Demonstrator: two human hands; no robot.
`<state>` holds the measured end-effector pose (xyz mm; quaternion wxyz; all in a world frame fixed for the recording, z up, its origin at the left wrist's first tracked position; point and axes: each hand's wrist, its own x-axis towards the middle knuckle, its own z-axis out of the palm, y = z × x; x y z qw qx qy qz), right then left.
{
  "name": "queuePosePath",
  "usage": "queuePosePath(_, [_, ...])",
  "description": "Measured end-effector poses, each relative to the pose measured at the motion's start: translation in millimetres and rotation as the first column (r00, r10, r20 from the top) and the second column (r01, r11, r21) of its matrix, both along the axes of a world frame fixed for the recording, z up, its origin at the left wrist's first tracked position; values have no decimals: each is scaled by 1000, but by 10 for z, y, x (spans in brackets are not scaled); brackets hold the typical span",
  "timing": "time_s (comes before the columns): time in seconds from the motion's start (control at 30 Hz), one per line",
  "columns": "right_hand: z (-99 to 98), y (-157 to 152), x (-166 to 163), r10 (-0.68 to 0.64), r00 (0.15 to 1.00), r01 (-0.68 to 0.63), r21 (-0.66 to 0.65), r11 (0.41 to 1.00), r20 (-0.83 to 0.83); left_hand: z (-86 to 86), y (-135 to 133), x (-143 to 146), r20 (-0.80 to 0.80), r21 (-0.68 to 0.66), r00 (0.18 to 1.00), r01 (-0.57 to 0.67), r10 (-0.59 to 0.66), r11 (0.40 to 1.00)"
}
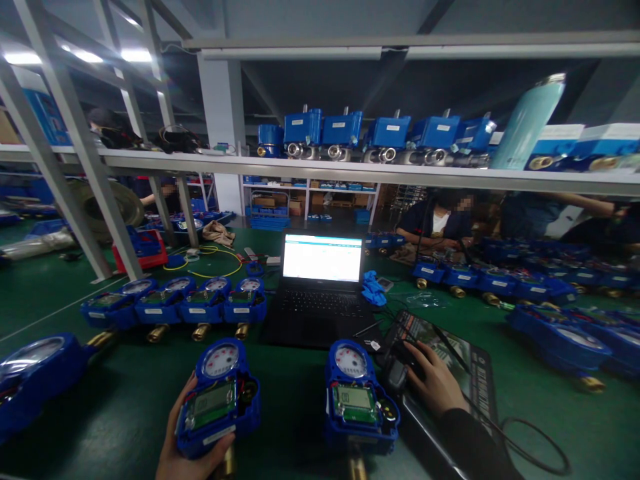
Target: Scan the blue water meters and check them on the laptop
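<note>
My left hand (180,437) is wrapped round the left side and lower edge of a blue water meter (217,407) with a round dial, a small display, an exposed green circuit board and a brass pipe end. A second water meter (353,407) of the same kind lies to its right, its display lit. My right hand (439,381) rests curled over a black computer mouse (413,360) on a printed mouse pad (477,373). Beside the mouse sits a dark blocky object (395,375) that I cannot make out. An open laptop (320,300) with a bright screen stands behind.
Several blue meters (200,303) line up left of the laptop, and more (490,283) stand on the right. A cable (545,443) loops at bottom right. Above runs a shelf (320,170) with meters and a bottle (530,123). A co-worker (440,223) sits opposite.
</note>
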<state>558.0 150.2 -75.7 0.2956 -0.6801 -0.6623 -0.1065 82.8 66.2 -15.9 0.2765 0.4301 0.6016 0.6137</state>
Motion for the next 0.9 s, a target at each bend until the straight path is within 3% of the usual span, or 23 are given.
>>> queuePosePath(0.6, [-6, 12, 2, 11, 1000, -11, -45, 999, -6, 67, -23, 31, 21, -1, 1000, 1, -1, 1000])
queuePosePath(0.9, [27, 23, -23, 19, 1000, -18, -60, 998, 12, -24, 6, 6, 3, 43, 1000, -5, 5, 999])
